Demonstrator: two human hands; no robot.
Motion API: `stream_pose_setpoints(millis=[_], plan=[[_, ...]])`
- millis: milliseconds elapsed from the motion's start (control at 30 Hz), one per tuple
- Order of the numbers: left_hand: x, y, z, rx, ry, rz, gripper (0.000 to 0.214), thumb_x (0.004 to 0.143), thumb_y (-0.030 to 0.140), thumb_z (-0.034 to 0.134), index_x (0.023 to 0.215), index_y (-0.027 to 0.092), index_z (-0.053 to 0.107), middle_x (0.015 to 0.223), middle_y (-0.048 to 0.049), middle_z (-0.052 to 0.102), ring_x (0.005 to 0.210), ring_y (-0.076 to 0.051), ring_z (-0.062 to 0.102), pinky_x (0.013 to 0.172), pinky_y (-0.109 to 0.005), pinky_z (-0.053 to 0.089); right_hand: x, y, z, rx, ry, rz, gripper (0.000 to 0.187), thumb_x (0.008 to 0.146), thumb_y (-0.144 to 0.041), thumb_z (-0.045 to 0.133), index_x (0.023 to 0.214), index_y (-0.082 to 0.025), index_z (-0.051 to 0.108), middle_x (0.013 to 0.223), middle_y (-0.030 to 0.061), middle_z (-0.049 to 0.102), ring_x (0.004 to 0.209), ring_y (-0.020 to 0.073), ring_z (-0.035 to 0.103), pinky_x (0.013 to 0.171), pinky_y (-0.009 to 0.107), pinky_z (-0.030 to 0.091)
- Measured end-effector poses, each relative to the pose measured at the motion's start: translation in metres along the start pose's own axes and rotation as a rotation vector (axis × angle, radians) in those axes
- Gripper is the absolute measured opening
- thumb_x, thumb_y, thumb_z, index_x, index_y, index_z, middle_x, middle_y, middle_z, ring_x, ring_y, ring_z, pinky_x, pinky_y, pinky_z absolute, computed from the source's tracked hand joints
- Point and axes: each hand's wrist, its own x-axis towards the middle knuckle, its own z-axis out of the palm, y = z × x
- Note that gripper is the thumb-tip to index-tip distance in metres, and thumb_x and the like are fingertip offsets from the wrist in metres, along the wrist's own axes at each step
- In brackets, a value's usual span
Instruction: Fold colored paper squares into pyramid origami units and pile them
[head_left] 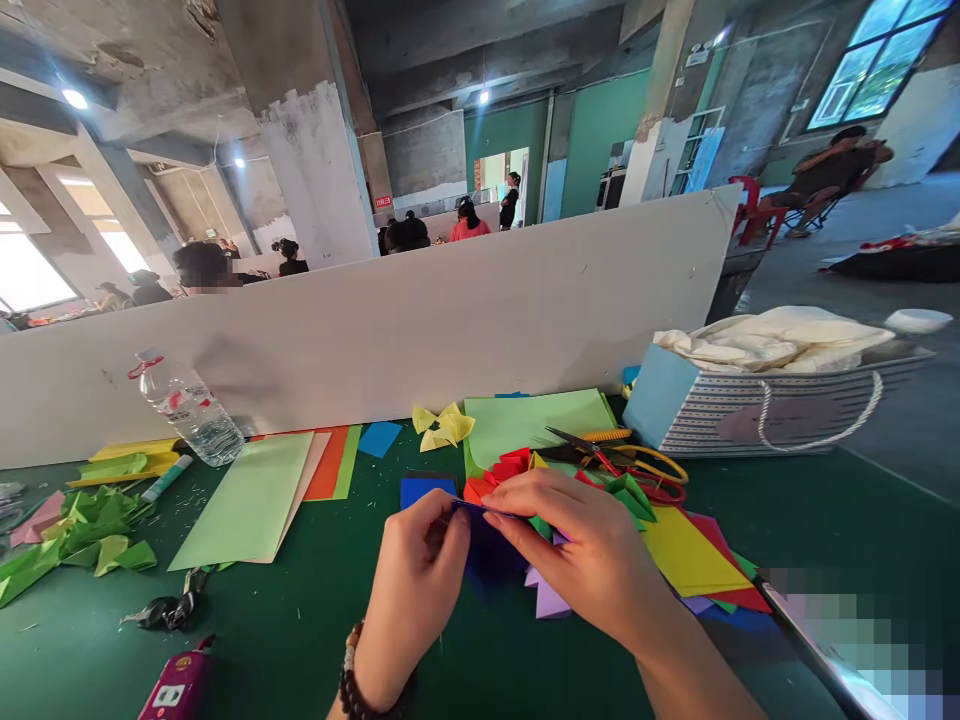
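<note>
Between my two hands a dark blue sheet of paper (491, 555) hangs over the green table, held near its top edge. My left hand (416, 585), with a bead bracelet on the wrist, pinches it between thumb and curled fingers. From the other side, my right hand (577, 545) grips the edge with thumb and fingertips. A bright blue paper stack (427, 490) lies just behind my left hand. Folded red paper (510, 470), folded green paper (631, 500) and folded purple paper (551, 597) lie around my right hand, which partly covers them.
Scissors (652, 482) and yellow paper sheets (697, 550) are at right, beside a paper bag (675, 405). Leftward are light green sheets (240, 500), a water bottle (191, 410), folded green scraps (97, 530), keys (176, 608) and a purple device (176, 685). A white partition (450, 320) bounds the back.
</note>
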Motion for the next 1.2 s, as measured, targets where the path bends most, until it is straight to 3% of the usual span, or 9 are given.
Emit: stream_pose_setpoints(millis=[100, 267, 467, 667, 833, 1033, 1200], plan=[[-0.001, 0.001, -0.001, -0.012, 0.023, 0.011, 0.028, 0.093, 0.033, 0.042, 0.07, 0.018, 0.045, 0.061, 0.0055, 0.03, 0.055, -0.009, 0.023, 0.048, -0.022, 0.02, 0.0, -0.002, -0.003, -0.004, -0.064, -0.048, 0.012, 0.089, -0.016, 0.06, 0.098, -0.022, 0.065, 0.094, 0.003, 0.071, 0.086, 0.0134, 0.067, 0.075, 0.025, 0.056], [-0.001, 0.002, -0.003, 0.005, 0.061, 0.014, 0.028, 0.093, 0.034, 0.042, 0.072, 0.017, 0.05, 0.062, 0.0046, 0.036, 0.056, -0.009, 0.026, 0.049, -0.022, 0.023, -0.002, -0.003, -0.008, -0.025, -0.171, -0.059, 0.022, 0.09, -0.037, 0.06, 0.107, -0.024, 0.064, 0.107, 0.0061, 0.069, 0.094, 0.018, 0.067, 0.08, 0.032, 0.057], [-0.002, 0.008, -0.002, 0.02, 0.04, 0.051, 0.026, 0.094, 0.032, 0.043, 0.083, 0.017, 0.061, 0.066, 0.0027, 0.047, 0.058, -0.009, 0.035, 0.051, -0.021, 0.028, -0.005, -0.004, -0.008, -0.011, -0.223, 0.086, 0.015, 0.09, -0.023, 0.059, 0.104, -0.027, 0.061, 0.109, 0.0013, 0.069, 0.099, 0.0165, 0.066, 0.085, 0.031, 0.055], [-0.006, 0.012, -0.004, 0.048, 0.044, 0.091, 0.029, 0.096, 0.029, 0.04, 0.096, 0.02, 0.067, 0.077, -0.0002, 0.061, 0.065, -0.01, 0.047, 0.057, -0.02, 0.035, -0.003, -0.006, -0.005, -0.024, -0.252, 0.288, 0.031, 0.084, -0.02, 0.065, 0.112, -0.028, 0.056, 0.105, 0.0007, 0.071, 0.093, 0.018, 0.068, 0.079, 0.031, 0.056], [-0.005, 0.01, -0.004, 0.063, 0.044, 0.134, 0.026, 0.095, 0.034, 0.046, 0.096, 0.02, 0.068, 0.08, -0.002, 0.064, 0.068, -0.011, 0.053, 0.059, -0.019, 0.04, -0.002, -0.006, -0.003, -0.065, -0.254, 0.29, 0.015, 0.084, -0.022, 0.067, 0.097, -0.026, 0.062, 0.092, 0.0001, 0.072, 0.083, 0.0177, 0.069, 0.075, 0.031, 0.055], [-0.002, 0.007, -0.003, 0.011, 0.09, 0.062, 0.028, 0.092, 0.042, 0.052, 0.092, 0.017, 0.065, 0.067, 0.0001, 0.06, 0.053, -0.008, 0.047, 0.047, -0.017, 0.036, -0.003, -0.008, -0.005, -0.064, -0.241, 0.283, 0.022, 0.08, -0.026, 0.073, 0.099, -0.025, 0.062, 0.093, 0.0002, 0.072, 0.083, 0.0179, 0.069, 0.073, 0.03, 0.054], [0.0, 0.004, -0.002, -0.118, 0.035, 0.061, 0.027, 0.091, 0.039, 0.053, 0.098, 0.018, 0.067, 0.083, -0.0041, 0.068, 0.066, -0.011, 0.06, 0.059, -0.02, 0.051, -0.002, -0.006, -0.014, -0.049, -0.241, 0.301, 0.013, 0.089, -0.022, 0.059, 0.099, -0.028, 0.066, 0.093, -0.0014, 0.073, 0.083, 0.0156, 0.069, 0.071, 0.026, 0.055]])
